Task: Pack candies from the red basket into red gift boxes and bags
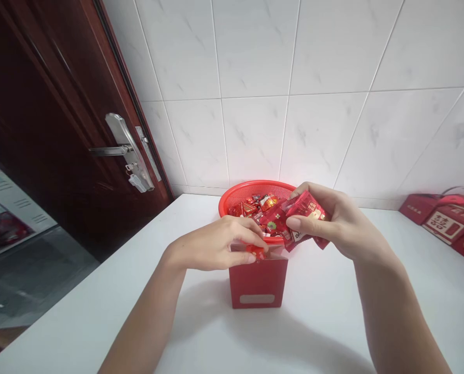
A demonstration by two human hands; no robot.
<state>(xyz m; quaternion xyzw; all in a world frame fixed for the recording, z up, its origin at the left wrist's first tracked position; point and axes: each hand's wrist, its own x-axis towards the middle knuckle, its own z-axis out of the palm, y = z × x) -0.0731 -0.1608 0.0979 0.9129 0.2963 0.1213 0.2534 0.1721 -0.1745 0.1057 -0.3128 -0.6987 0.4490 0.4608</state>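
An upright red box (258,283) with an open top and a pale label stands on the white table. My left hand (228,244) is over its opening, fingers pinched on a small red wrapped candy (256,251). To the right and slightly higher, my right hand (333,221) holds several red candy packets (304,213) between thumb and fingers. Behind the box, a round red mesh basket (237,192) contains many red and gold wrapped candies (257,206). My hands and the packets hide part of the basket. The inside of the box is mostly hidden.
Red decorated boxes (446,221) stand on the white table (313,322) at the right, by the tiled wall (251,124). A small red item lies at the right picture edge. At the left is a dark red door (60,104) with a metal handle and keys.
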